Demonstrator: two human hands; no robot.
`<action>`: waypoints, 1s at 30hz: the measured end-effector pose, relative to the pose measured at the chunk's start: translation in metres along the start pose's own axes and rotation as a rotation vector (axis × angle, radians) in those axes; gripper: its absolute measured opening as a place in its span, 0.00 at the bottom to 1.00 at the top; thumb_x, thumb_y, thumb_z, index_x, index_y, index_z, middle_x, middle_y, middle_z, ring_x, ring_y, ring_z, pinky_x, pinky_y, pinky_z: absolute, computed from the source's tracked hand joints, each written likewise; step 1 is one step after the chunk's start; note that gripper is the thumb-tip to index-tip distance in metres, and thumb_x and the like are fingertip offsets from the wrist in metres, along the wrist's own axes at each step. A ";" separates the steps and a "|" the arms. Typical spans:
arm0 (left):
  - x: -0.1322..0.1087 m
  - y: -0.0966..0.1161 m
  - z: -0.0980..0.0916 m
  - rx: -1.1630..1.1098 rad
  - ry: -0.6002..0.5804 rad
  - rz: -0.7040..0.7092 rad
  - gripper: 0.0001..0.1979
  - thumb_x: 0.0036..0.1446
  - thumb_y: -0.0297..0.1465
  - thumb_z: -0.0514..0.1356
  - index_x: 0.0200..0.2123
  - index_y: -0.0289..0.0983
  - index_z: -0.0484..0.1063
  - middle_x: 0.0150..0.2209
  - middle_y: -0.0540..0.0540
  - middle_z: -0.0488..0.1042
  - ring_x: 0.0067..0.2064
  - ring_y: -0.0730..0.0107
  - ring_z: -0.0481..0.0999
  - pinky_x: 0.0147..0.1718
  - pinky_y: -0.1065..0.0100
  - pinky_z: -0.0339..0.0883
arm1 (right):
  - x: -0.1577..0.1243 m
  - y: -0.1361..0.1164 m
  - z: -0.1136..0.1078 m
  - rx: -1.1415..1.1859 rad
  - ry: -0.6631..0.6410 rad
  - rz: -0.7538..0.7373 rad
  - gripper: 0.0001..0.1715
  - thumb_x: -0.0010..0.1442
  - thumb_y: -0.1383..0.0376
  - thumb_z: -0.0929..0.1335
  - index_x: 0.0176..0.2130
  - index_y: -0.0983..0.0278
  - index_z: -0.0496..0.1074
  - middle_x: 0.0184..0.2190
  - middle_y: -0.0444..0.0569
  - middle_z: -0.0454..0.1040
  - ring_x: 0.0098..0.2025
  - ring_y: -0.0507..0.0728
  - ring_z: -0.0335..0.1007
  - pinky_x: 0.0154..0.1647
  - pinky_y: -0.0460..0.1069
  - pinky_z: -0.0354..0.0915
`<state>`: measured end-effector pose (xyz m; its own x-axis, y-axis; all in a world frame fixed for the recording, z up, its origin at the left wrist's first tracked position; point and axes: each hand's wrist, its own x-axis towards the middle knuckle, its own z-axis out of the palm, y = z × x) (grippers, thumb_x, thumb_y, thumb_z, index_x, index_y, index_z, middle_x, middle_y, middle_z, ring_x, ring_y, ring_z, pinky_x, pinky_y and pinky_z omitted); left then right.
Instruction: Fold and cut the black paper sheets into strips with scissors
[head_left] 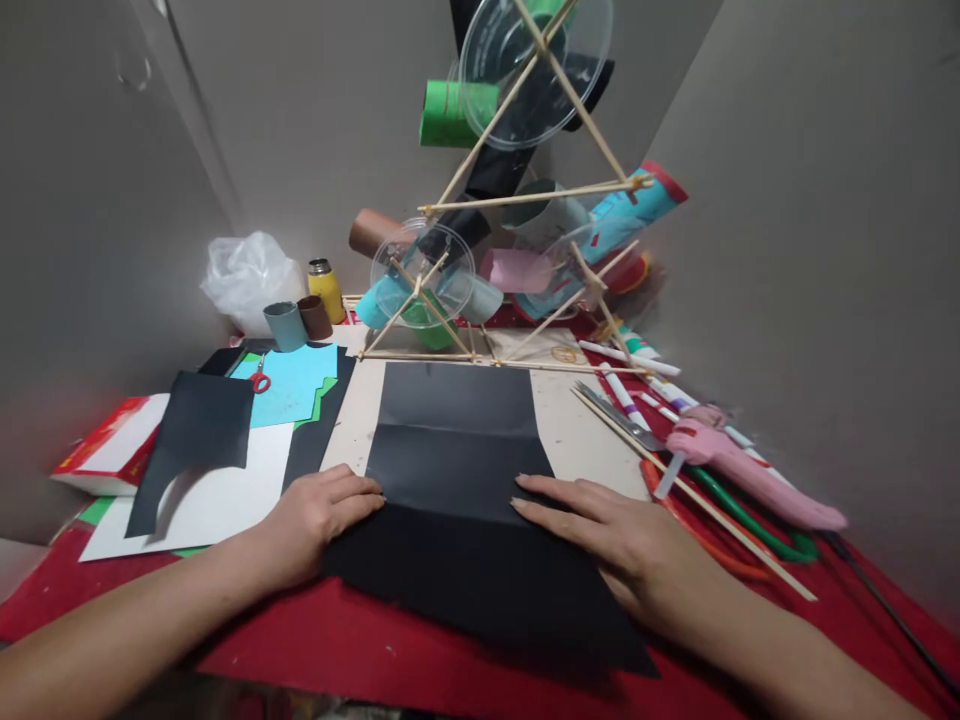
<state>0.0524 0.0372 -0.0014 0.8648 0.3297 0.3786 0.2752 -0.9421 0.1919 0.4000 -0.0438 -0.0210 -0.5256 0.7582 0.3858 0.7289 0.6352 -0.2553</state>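
A large black paper sheet [457, 470] with crosswise creases lies in front of me. Its near flap slopes down over the red table edge. My left hand [330, 515] is closed on the sheet's left side, with thumb and fingertips along the near crease. On the right side, my right hand [600, 525] holds the same sheet, thumb and forefinger stretched over the crease from the edge. The other fingers of both hands are partly hidden. Under the sheet's far part is a beige board [577, 450].
Behind stands a frame of wooden sticks [536, 195] with clear plastic lids and coloured tubes. At left are cut papers [206, 425], red-handled scissors [260, 381], a yellow bottle [325, 290] and a plastic bag [251, 280]. A pink glue gun [757, 475] and loose sticks [712, 505] lie right.
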 end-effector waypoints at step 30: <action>0.029 0.018 -0.003 -0.004 -0.195 -0.759 0.15 0.60 0.37 0.51 0.22 0.39 0.58 0.20 0.50 0.63 0.22 0.70 0.60 0.24 0.68 0.45 | 0.024 -0.024 0.004 -0.138 -0.170 0.640 0.20 0.65 0.58 0.57 0.27 0.61 0.69 0.30 0.52 0.78 0.31 0.60 0.73 0.29 0.49 0.58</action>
<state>0.0809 0.0304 0.0158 0.4989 0.8664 -0.0233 0.8196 -0.4629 0.3377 0.3677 -0.0403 -0.0092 -0.0250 0.9985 0.0481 0.9631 0.0369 -0.2667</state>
